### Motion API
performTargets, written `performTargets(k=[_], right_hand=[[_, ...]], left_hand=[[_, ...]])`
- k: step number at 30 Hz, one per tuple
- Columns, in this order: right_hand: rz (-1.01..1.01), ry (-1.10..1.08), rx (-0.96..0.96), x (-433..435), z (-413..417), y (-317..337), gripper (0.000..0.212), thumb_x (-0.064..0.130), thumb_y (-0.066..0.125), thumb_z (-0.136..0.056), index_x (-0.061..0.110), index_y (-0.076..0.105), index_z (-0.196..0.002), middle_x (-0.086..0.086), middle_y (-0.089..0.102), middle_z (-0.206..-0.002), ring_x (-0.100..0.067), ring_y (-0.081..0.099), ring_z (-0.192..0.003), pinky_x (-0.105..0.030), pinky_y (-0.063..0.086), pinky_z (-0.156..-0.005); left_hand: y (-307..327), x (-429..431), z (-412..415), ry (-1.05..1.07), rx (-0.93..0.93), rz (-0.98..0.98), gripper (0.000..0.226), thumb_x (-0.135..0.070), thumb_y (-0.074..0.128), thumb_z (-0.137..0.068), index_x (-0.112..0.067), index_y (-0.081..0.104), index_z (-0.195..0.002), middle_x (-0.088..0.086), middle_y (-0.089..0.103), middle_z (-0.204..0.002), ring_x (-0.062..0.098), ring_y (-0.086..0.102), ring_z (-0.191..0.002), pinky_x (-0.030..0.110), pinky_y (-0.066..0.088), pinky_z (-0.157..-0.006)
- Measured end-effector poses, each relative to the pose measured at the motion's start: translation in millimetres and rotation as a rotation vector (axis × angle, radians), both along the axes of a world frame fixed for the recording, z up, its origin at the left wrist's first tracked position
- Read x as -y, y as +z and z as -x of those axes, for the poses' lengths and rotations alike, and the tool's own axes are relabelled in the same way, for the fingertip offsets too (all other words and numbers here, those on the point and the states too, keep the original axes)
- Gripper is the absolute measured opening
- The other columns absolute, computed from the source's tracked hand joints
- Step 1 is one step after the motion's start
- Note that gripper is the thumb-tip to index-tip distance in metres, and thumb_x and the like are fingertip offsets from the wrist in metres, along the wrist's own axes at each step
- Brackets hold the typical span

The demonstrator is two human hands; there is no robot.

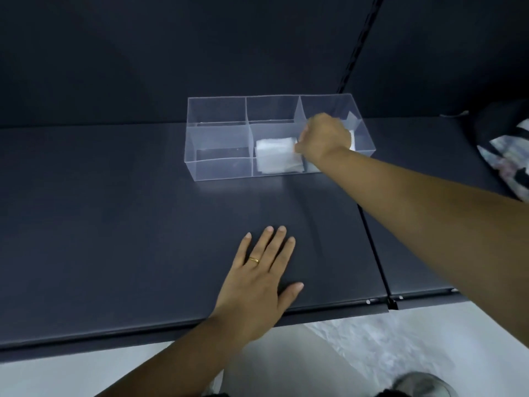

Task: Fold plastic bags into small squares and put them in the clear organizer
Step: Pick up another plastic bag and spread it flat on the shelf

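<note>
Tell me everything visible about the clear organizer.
The clear organizer is a rectangular, open-topped box of transparent plastic, split by thin dividers into six compartments, two rows of three. It sits flat on the dark shelf, close to the back wall. A folded white plastic bag lies in the front middle compartment. The right hand reaches down into the front right one, where more white shows; its grip is hidden.

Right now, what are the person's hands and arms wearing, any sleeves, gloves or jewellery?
Both forearms are bare, with no sleeves, gloves or watch in view. The left hand wears a thin gold ring on its ring finger. The right hand shows no ring, though its fingers are hidden.
</note>
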State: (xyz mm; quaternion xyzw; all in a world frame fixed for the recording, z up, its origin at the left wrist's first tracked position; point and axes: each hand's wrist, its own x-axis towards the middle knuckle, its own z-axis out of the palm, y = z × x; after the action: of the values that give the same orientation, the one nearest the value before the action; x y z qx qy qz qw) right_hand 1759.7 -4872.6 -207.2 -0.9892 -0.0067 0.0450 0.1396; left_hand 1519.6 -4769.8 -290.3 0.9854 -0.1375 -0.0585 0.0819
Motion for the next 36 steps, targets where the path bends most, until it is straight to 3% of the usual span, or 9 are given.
performTargets(k=[8, 12, 18, 24, 28, 30, 32, 34, 36], right_hand=[[-0.462, 0.420, 0.397, 78.5, 140.9, 14.1, 0.013, 0.025, 0.057, -0.094, 0.013, 0.057, -0.088, 0.008, 0.046, -0.086, -0.004, 0.044, -0.075, -0.019, 0.038, -0.068], [-0.262, 0.593, 0.042, 159.9, 269.9, -45.6, 0.021, 0.037, 0.053, -0.094, 0.023, 0.059, -0.079, 0.009, 0.054, -0.077, -0.010, 0.052, -0.065, -0.020, 0.037, -0.060], [0.171, 0.193, -0.425, 225.8, 295.1, -151.5, 0.055, 0.055, 0.059, -0.085, 0.026, 0.047, -0.130, 0.005, 0.047, -0.129, -0.018, 0.045, -0.119, -0.032, 0.034, -0.099], [0.004, 0.248, -0.367, 228.8, 287.6, -150.9, 0.012, 0.033, 0.060, -0.090, 0.022, 0.064, -0.089, 0.005, 0.059, -0.101, -0.017, 0.054, -0.100, -0.027, 0.034, -0.083], [-0.537, 0.292, -0.447, 217.8, 283.0, -84.6, 0.012, 0.030, 0.067, -0.089, 0.026, 0.060, -0.079, 0.014, 0.063, -0.086, -0.005, 0.060, -0.083, -0.017, 0.044, -0.079], [-0.783, 0.301, -0.481, 209.9, 273.6, -43.3, 0.015, 0.032, 0.063, -0.090, 0.027, 0.055, -0.079, 0.011, 0.056, -0.074, -0.001, 0.054, -0.069, -0.012, 0.040, -0.068], [-0.951, 0.285, -0.483, 202.8, 255.8, -8.5, 0.015, 0.034, 0.062, -0.090, 0.025, 0.053, -0.081, -0.005, 0.045, -0.066, -0.012, 0.043, -0.061, -0.019, 0.035, -0.060], [-1.052, 0.279, -0.458, 195.1, 231.1, 16.4, 0.012, 0.030, 0.062, -0.091, 0.023, 0.055, -0.085, -0.012, 0.039, -0.065, -0.021, 0.035, -0.059, -0.022, 0.033, -0.056], [-1.132, 0.264, -0.446, 187.2, 206.2, 31.4, 0.008, 0.027, 0.061, -0.089, 0.020, 0.057, -0.086, -0.012, 0.045, -0.068, -0.022, 0.040, -0.059, -0.021, 0.038, -0.056]], left_hand=[[0.3, -1.5, -1.1, -0.025, 0.018, -0.049, 0.070, -0.058, 0.017, -0.095, -0.016, 0.020, -0.152, 0.004, 0.018, -0.159, 0.021, 0.012, -0.147, 0.047, 0.010, -0.116], [0.2, 0.8, -0.9, -0.038, 0.041, -0.054, 0.070, -0.056, 0.020, -0.095, -0.012, 0.026, -0.150, 0.006, 0.023, -0.158, 0.023, 0.018, -0.146, 0.048, 0.013, -0.116], [-3.0, -1.6, -0.7, -0.031, 0.076, -0.076, 0.072, -0.057, 0.014, -0.096, -0.012, 0.024, -0.151, 0.007, 0.021, -0.159, 0.022, 0.016, -0.147, 0.048, 0.012, -0.118], [-4.3, -1.9, -1.1, -0.033, 0.051, -0.084, 0.072, -0.058, 0.011, -0.097, -0.013, 0.021, -0.152, 0.006, 0.018, -0.159, 0.021, 0.012, -0.147, 0.045, 0.007, -0.119], [1.5, 2.4, 0.4, -0.035, 0.024, -0.061, 0.076, -0.061, 0.008, -0.095, -0.013, 0.021, -0.152, 0.005, 0.016, -0.160, 0.020, 0.010, -0.148, 0.044, 0.006, -0.119], [8.5, 2.3, -2.8, 0.012, -0.035, 0.110, 0.081, -0.071, 0.007, -0.088, -0.022, 0.020, -0.151, -0.002, 0.012, -0.160, 0.011, 0.002, -0.147, 0.038, -0.003, -0.120], [27.2, 12.2, -8.2, 0.132, -0.343, 0.609, 0.087, -0.089, 0.014, -0.075, -0.038, 0.029, -0.144, -0.009, 0.020, -0.158, 0.003, 0.006, -0.146, 0.033, -0.005, -0.120], [50.2, 27.5, -12.9, 0.116, -0.635, 1.076, 0.089, -0.093, 0.039, -0.065, -0.042, 0.038, -0.137, -0.011, 0.033, -0.152, 0.006, 0.026, -0.141, 0.035, 0.011, -0.121], [65.5, 40.9, -12.9, -0.029, -0.785, 1.156, 0.077, -0.069, 0.066, -0.072, -0.041, 0.042, -0.140, -0.016, 0.046, -0.145, 0.004, 0.042, -0.132, 0.026, 0.035, -0.110]])
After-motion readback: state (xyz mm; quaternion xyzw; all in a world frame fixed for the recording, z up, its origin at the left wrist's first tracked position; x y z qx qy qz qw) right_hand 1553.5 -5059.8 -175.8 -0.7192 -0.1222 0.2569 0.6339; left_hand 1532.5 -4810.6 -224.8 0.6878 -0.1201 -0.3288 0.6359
